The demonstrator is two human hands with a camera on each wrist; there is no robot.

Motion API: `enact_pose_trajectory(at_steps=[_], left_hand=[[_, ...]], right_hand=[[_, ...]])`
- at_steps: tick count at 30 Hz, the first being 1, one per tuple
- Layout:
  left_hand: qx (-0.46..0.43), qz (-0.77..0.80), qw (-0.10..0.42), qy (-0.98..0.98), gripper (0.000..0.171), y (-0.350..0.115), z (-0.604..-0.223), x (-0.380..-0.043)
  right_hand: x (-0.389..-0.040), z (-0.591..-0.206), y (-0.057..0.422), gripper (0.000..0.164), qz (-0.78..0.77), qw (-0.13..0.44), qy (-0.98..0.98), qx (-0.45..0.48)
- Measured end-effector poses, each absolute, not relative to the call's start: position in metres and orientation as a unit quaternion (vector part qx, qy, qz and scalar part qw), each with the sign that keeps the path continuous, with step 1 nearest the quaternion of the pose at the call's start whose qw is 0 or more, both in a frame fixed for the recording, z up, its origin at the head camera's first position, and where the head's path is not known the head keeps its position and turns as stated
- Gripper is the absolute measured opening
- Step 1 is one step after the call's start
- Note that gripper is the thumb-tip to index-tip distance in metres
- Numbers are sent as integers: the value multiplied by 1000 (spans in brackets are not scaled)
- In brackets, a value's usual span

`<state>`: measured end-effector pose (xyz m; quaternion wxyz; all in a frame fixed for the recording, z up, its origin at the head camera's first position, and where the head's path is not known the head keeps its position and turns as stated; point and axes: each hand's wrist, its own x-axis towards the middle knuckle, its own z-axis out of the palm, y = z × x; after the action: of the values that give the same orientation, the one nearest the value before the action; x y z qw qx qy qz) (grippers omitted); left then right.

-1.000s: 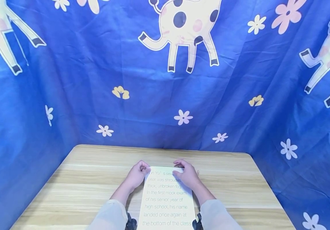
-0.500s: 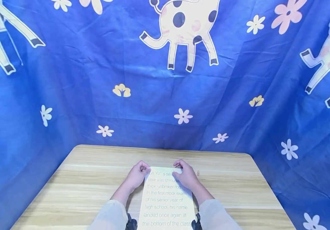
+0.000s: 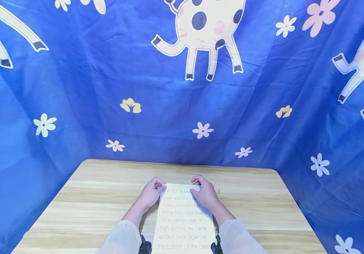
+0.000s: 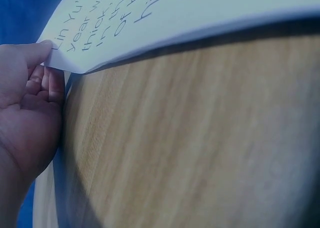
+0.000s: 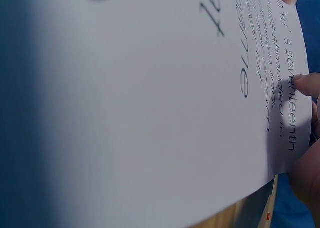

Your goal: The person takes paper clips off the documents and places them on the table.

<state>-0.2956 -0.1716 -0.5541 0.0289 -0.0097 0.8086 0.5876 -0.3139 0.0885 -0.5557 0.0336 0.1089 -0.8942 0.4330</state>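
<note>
Printed paper [image 3: 185, 222] with large lines of English text extends toward the wearer; its edge looks layered in the left wrist view. My left hand [image 3: 151, 192] pinches its top left corner, thumb on the printed face and fingers curled behind, as the left wrist view shows. At the top edge, right of the middle, my right hand [image 3: 205, 194] pinches the paper, its thumb [image 5: 305, 81] on the print and its index finger arched over the edge. A thin pale line, like wire, shows between that thumb and index finger; what it is I cannot tell.
A small red paper clip [image 3: 219, 191] lies on the wooden table [image 3: 264, 201] right of the right hand. Blue curtains [image 3: 169, 141] printed with cows and flowers enclose the table at the back and both sides.
Both hands and the paper stay nearly in place. The right index finger shifts slightly at the top edge, and the left curtain sways a little.
</note>
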Motion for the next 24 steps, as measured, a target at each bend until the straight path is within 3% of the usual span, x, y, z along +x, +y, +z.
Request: enact_pose_trajectory(at_steps=[9,24], left_hand=[[-4,587,31,809,10,-172,-551,-297],[-9,587,31,809,7,-172,-555,-297]], right_hand=[[-314,-552,85,29,392,75,-910,113],[-313,-555,86,28,385,64,-915,105]])
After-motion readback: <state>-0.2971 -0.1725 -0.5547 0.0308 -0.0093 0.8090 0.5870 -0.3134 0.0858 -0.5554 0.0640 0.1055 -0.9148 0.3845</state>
